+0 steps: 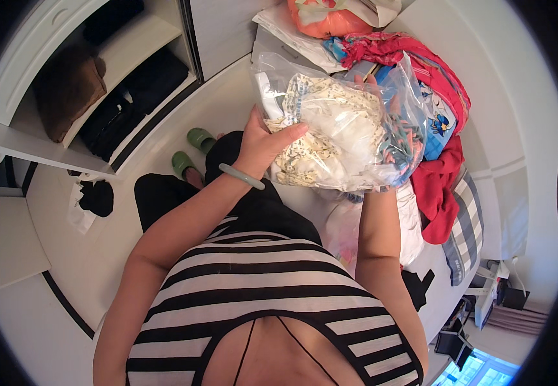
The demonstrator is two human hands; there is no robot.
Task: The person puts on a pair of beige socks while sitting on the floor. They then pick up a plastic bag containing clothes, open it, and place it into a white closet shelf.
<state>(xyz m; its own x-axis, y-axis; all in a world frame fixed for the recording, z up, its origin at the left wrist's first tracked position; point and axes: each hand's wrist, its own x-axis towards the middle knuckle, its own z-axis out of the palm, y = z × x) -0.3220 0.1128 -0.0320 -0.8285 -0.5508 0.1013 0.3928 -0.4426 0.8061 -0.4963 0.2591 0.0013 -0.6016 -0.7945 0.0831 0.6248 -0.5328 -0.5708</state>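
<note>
I hold up a clear plastic bag in front of me with both hands. Inside it lies cream cloth with a small dark print, along with white cloth. A bunched multicoloured cloth shows through the plastic at the right end. My left hand grips the left side, thumb on the front, and a pale bangle circles that wrist. Behind the bag is my right hand; its fingertips show near the upper edge, and its palm is mostly covered by the bag's contents.
Red patterned cloth, a dark red garment and a checked pillow lie on the bed at right. An orange bag sits at the top. Left stands an open wardrobe; black cloth lies on the floor.
</note>
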